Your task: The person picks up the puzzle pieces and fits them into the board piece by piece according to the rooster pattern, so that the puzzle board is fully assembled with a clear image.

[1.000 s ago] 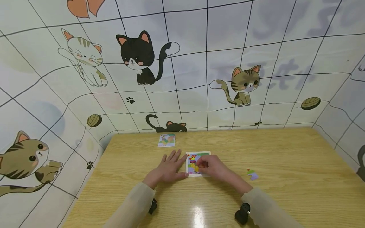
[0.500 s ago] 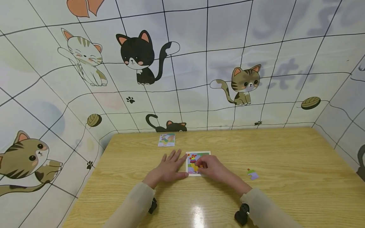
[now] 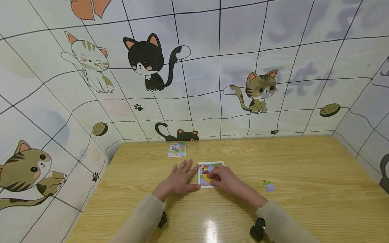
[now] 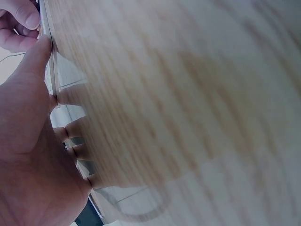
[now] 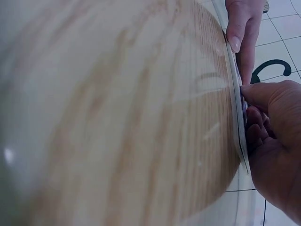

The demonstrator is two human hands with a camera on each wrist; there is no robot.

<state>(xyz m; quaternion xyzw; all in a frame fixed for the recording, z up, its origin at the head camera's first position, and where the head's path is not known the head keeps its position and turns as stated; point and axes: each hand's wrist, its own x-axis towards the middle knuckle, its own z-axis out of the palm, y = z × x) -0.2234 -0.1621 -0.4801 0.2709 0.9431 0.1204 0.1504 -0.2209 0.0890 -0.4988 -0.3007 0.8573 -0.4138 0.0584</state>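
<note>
A small white-framed jigsaw puzzle (image 3: 205, 169) with a colourful rooster picture lies mid-table in the head view. My left hand (image 3: 181, 179) rests flat beside it, fingers spread, index finger and thumb touching the frame's left edge. Over the puzzle's right half, my right hand (image 3: 225, 179) has its thumb and fingers pinched on a puzzle piece, mostly hidden behind the fingers. The right wrist view shows the puzzle board (image 5: 236, 106) edge-on, with the right thumb (image 5: 258, 94) low against it. A loose puzzle piece (image 3: 269, 186), green and purple, lies to the right.
A square picture card (image 3: 177, 149) with a similar, paler rooster lies near the table's back edge. The wooden table (image 3: 304, 168) meets a cat-printed wall covering (image 3: 206, 77) behind and at both sides.
The right fingers have shifted very slightly over the puzzle, a little to the left. The left hand, card and loose piece stay where they were.
</note>
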